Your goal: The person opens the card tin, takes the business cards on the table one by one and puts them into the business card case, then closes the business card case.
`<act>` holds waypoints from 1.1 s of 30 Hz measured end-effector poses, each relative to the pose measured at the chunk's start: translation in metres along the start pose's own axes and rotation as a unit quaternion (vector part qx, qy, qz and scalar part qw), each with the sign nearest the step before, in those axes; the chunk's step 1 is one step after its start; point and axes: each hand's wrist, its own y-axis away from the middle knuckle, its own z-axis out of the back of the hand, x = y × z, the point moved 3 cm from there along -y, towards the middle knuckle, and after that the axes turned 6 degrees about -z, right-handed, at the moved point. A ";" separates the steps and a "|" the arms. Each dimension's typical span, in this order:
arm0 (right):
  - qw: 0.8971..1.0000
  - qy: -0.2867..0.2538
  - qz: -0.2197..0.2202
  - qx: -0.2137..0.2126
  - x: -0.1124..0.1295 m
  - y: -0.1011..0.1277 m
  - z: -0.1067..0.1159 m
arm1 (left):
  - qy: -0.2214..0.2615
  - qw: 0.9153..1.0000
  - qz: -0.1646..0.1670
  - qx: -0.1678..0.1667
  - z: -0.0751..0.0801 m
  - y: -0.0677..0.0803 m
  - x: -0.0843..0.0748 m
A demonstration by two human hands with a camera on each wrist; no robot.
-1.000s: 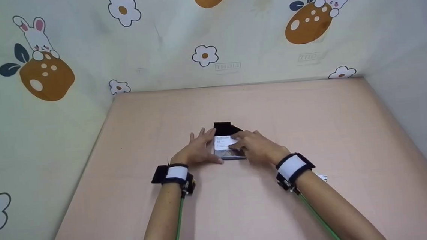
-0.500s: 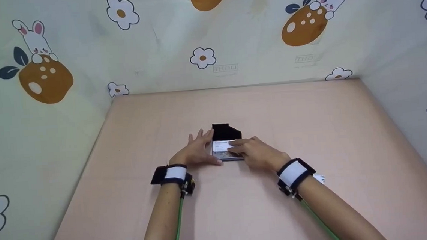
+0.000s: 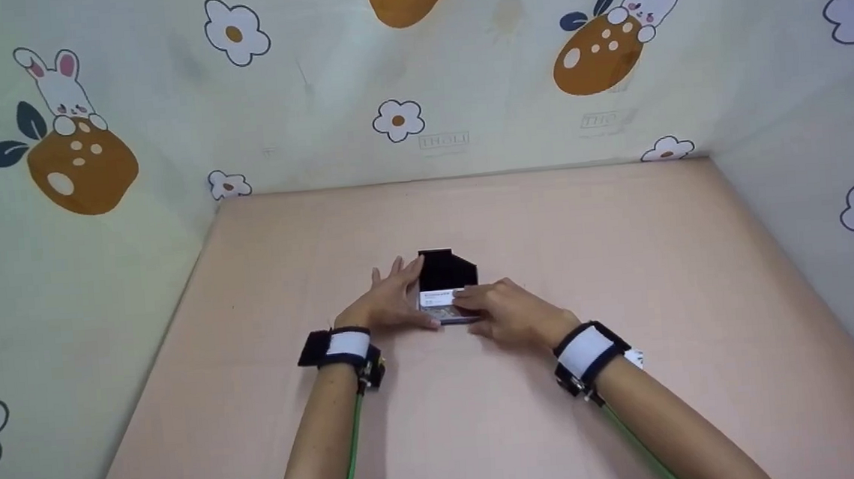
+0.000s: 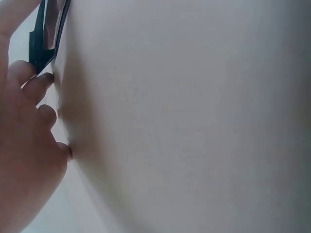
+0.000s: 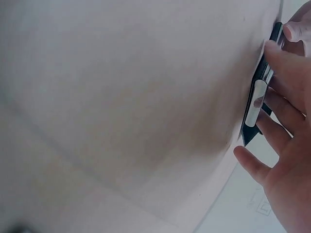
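Both hands at the black card holder in the middle of the pink table.

From the head camera we see the black card holder (image 3: 447, 272) flat on the pink table (image 3: 623, 256), a white card (image 3: 437, 299) half inside it; our left hand (image 3: 390, 306) lies beside its left edge, fingers straight and slightly apart, while our right hand (image 3: 506, 310) presses the card with extended fingers (image 3: 468, 293). On the left wrist camera we catch the holder's dark edge (image 4: 44, 36) at top left, our loosely bent fingertips (image 4: 41, 80) touching the table just below it. On the right wrist camera we look edge-on: the holder (image 5: 252, 119) sits under spread, straight fingers (image 5: 286, 60), though whether the thumb (image 5: 250, 162) touches it we cannot tell.
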 end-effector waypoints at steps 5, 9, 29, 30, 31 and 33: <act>1.000 -0.008 0.017 -0.024 0.002 0.001 0.000 | 0.000 1.000 -0.003 -0.002 0.000 0.001 0.001; 0.999 -0.011 0.026 -0.033 0.004 0.003 0.001 | -0.010 1.000 0.000 0.003 0.001 0.001 0.001; 0.997 0.056 -0.029 -0.053 -0.009 0.061 0.035 | -0.004 1.000 0.010 0.002 0.000 0.004 0.002; 0.996 0.063 -0.033 -0.054 -0.010 0.065 0.036 | -0.003 1.000 0.011 0.003 0.000 0.004 0.002; 0.995 0.071 -0.036 -0.055 -0.011 0.069 0.037 | -0.003 1.000 0.012 0.004 0.000 0.003 0.002; 0.994 0.083 -0.037 -0.059 -0.013 0.076 0.039 | -0.004 1.000 0.013 0.006 -0.001 0.003 0.002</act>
